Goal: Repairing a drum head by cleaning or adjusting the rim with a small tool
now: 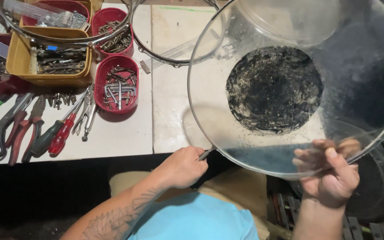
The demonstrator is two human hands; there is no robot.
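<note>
Holding the clear drumhead [290, 146] up over the near edge of the desk [170, 129], we grip its lower rim with our right hand [330, 178], fingers [310, 153] pinched on the film and hoop. Our left hand [183, 166] is closed around a thin dark tool [206, 154] whose tip meets the rim at the drumhead's lower left. A worn black patch [274, 89] sits at the drumhead's centre. To work the rim well, we judge the drumhead should stay steady and the tool flat against the hoop, not the film. Left of the drumhead lie a metal hoop [174, 60], red tubs of screws [118, 84] and pliers [21, 129].
</note>
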